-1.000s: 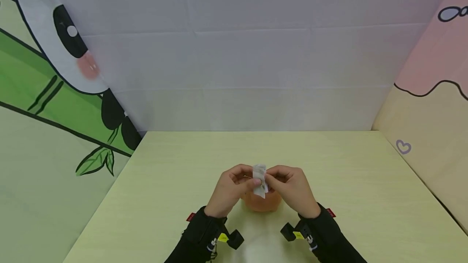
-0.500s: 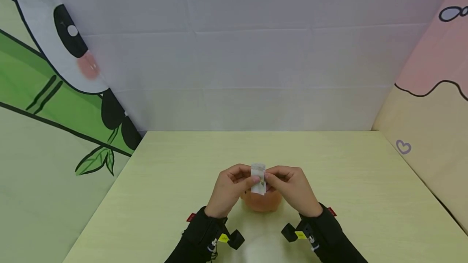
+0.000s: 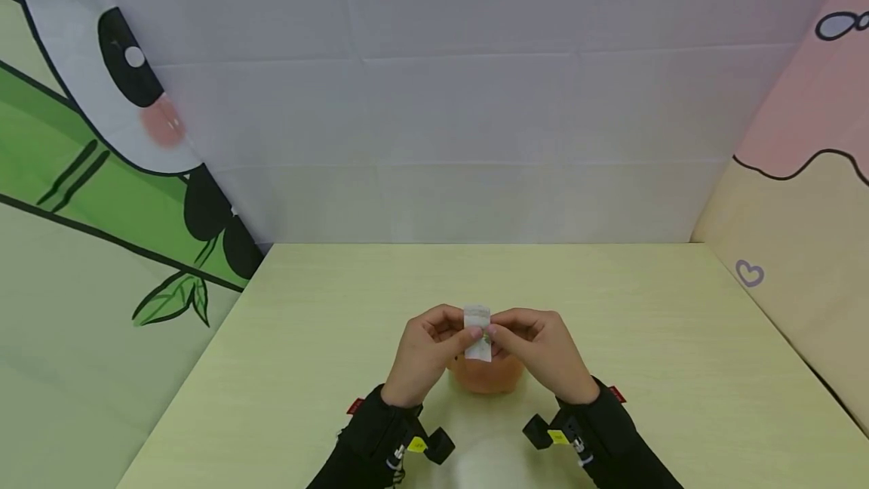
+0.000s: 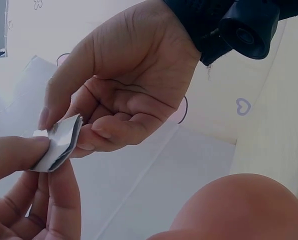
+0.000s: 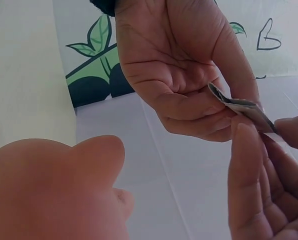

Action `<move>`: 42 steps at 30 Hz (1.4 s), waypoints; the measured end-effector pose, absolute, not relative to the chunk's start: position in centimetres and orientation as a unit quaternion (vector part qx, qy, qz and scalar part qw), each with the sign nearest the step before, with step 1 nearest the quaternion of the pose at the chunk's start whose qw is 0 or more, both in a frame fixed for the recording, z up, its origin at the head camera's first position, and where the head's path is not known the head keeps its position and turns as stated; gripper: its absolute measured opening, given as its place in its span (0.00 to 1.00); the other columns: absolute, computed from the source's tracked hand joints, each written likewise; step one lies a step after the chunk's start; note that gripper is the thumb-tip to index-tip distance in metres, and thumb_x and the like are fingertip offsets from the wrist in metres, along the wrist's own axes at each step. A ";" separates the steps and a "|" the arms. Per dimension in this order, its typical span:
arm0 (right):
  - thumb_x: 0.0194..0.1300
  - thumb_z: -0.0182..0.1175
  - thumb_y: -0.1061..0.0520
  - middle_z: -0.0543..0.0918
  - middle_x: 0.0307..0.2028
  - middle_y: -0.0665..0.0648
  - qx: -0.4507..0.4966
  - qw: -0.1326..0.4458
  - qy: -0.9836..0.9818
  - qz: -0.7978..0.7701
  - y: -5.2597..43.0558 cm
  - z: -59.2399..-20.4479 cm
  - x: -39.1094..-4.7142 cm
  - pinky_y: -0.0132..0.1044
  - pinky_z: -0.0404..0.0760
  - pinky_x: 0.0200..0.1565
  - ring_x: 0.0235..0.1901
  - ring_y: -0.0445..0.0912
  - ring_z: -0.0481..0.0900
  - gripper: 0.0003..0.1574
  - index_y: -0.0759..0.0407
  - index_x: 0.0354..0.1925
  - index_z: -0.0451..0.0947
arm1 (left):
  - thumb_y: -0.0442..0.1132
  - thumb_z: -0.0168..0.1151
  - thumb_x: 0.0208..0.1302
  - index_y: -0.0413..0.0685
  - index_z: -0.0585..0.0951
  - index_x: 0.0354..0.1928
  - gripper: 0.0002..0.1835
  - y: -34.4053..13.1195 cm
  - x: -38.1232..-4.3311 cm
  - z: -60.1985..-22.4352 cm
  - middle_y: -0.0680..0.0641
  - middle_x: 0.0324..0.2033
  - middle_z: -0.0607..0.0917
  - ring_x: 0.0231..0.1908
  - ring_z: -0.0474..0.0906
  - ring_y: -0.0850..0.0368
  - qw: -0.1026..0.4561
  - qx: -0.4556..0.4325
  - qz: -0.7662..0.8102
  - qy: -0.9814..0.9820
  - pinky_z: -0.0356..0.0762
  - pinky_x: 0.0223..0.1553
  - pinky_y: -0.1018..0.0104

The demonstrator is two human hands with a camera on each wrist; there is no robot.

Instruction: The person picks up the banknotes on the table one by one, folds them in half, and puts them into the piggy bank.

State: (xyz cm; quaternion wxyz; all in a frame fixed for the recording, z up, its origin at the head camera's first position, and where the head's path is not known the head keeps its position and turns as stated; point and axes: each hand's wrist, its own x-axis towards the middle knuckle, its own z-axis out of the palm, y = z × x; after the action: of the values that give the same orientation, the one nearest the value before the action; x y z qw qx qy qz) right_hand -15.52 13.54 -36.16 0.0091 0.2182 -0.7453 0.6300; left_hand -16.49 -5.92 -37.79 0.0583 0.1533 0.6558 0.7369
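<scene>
A small folded strip of pale paper (image 3: 477, 317), with a faint greenish mark, stands upright between both hands. My left hand (image 3: 429, 355) pinches its left side between thumb and fingers. From the other side, my right hand (image 3: 545, 352) pinches its right edge. Layers of the folded paper (image 4: 61, 142) show in the left wrist view, dark inside the fold. Just behind and below the hands sits a rounded orange-pink piggy bank (image 3: 487, 378); the hands and paper hide its upper part. In the right wrist view the piggy bank (image 5: 44, 192) shows an ear and the snout.
The pale wooden table (image 3: 326, 285) ends at a whitish backdrop (image 3: 434, 112). A printed side panel (image 3: 61, 308) with bamboo stands on the left, a pink and cream one (image 3: 781, 232) on the right. Black wrist cameras (image 3: 440, 446) hang below both sleeves.
The paper has gone from slightly tilted, with a layer jutting out at the right, to straighter and more even. It has shifted slightly left. Both hands keep their grip almost in place.
</scene>
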 end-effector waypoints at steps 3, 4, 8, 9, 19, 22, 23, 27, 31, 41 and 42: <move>0.69 0.60 0.61 0.84 0.27 0.59 0.221 0.009 -0.746 0.629 13.5 -36.1 -15.5 0.38 0.85 0.33 0.26 0.45 0.83 0.10 0.67 0.43 0.83 | 0.35 0.67 0.62 0.31 0.80 0.45 0.14 -5.9 -16.5 -37.8 0.52 0.35 0.84 0.33 0.80 0.62 0.056 0.157 0.735 0.657 0.77 0.35 0.73; 0.69 0.60 0.61 0.84 0.27 0.60 0.221 0.007 -0.745 0.629 13.5 -36.1 -15.5 0.38 0.85 0.33 0.26 0.45 0.83 0.10 0.67 0.43 0.83 | 0.35 0.67 0.62 0.31 0.80 0.44 0.14 -5.9 -16.5 -37.8 0.52 0.35 0.84 0.33 0.80 0.62 0.055 0.157 0.734 0.658 0.78 0.35 0.73; 0.69 0.60 0.59 0.83 0.27 0.60 0.220 -0.001 -0.745 0.629 13.6 -36.1 -15.6 0.38 0.85 0.33 0.26 0.42 0.82 0.10 0.66 0.42 0.83 | 0.35 0.68 0.61 0.32 0.81 0.43 0.14 -6.0 -16.5 -37.7 0.52 0.35 0.85 0.32 0.80 0.62 0.052 0.152 0.731 0.663 0.78 0.34 0.73; 0.69 0.59 0.59 0.83 0.27 0.60 0.220 -0.003 -0.745 0.630 13.6 -36.1 -15.6 0.38 0.85 0.33 0.26 0.42 0.82 0.10 0.66 0.42 0.82 | 0.35 0.68 0.61 0.32 0.81 0.43 0.13 -6.0 -16.5 -37.7 0.52 0.35 0.85 0.32 0.80 0.62 0.053 0.149 0.731 0.664 0.78 0.34 0.73; 0.70 0.59 0.59 0.82 0.25 0.55 0.223 -0.004 -0.740 0.634 13.5 -36.5 -15.8 0.35 0.84 0.33 0.25 0.40 0.81 0.10 0.66 0.40 0.82 | 0.36 0.70 0.60 0.34 0.82 0.41 0.12 -5.9 -16.3 -37.5 0.52 0.32 0.85 0.30 0.79 0.62 0.049 0.135 0.731 0.667 0.76 0.31 0.72; 0.70 0.59 0.59 0.81 0.25 0.57 0.223 0.002 -0.741 0.633 13.5 -36.5 -15.8 0.35 0.84 0.32 0.25 0.41 0.80 0.10 0.66 0.40 0.82 | 0.36 0.70 0.60 0.34 0.82 0.41 0.13 -5.9 -16.4 -37.5 0.53 0.32 0.85 0.30 0.79 0.62 0.049 0.130 0.734 0.665 0.77 0.32 0.72; 0.70 0.59 0.59 0.81 0.25 0.58 0.223 0.005 -0.742 0.632 13.5 -36.5 -15.8 0.35 0.84 0.32 0.25 0.41 0.80 0.10 0.66 0.40 0.82 | 0.36 0.70 0.60 0.34 0.82 0.42 0.13 -5.9 -16.4 -37.6 0.53 0.32 0.85 0.31 0.80 0.62 0.050 0.130 0.735 0.663 0.77 0.32 0.72; 0.70 0.59 0.60 0.81 0.25 0.57 0.214 0.024 -0.745 0.632 13.5 -36.5 -15.7 0.36 0.84 0.31 0.24 0.43 0.80 0.09 0.66 0.40 0.82 | 0.37 0.70 0.60 0.34 0.81 0.44 0.14 -5.9 -16.4 -37.7 0.53 0.33 0.85 0.31 0.80 0.62 0.058 0.137 0.741 0.655 0.78 0.33 0.71; 0.69 0.59 0.62 0.81 0.24 0.54 0.192 0.054 -0.746 0.635 13.5 -36.5 -15.7 0.36 0.83 0.30 0.23 0.43 0.79 0.08 0.67 0.38 0.81 | 0.37 0.69 0.61 0.33 0.80 0.45 0.15 -6.0 -16.4 -37.7 0.51 0.34 0.84 0.31 0.81 0.62 0.070 0.153 0.742 0.648 0.80 0.34 0.69; 0.69 0.60 0.62 0.80 0.24 0.51 0.160 0.073 -0.755 0.632 13.4 -36.5 -15.7 0.37 0.83 0.30 0.22 0.42 0.77 0.07 0.66 0.38 0.81 | 0.33 0.65 0.64 0.29 0.80 0.46 0.14 -5.8 -16.3 -37.8 0.51 0.34 0.84 0.30 0.83 0.63 0.072 0.183 0.735 0.649 0.83 0.36 0.70; 0.69 0.60 0.62 0.80 0.24 0.51 0.160 0.072 -0.753 0.634 13.4 -36.5 -15.7 0.36 0.83 0.30 0.22 0.42 0.77 0.07 0.67 0.38 0.81 | 0.33 0.65 0.64 0.29 0.80 0.46 0.13 -5.8 -16.3 -37.8 0.50 0.34 0.84 0.30 0.83 0.63 0.070 0.181 0.734 0.651 0.83 0.35 0.70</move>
State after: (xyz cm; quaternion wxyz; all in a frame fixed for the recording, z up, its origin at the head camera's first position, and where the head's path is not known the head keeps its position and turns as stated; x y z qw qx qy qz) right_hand -15.71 13.41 -36.48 0.0717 0.1605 -0.7534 0.6336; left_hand -16.28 -5.83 -37.84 0.0700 0.1810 0.6506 0.7342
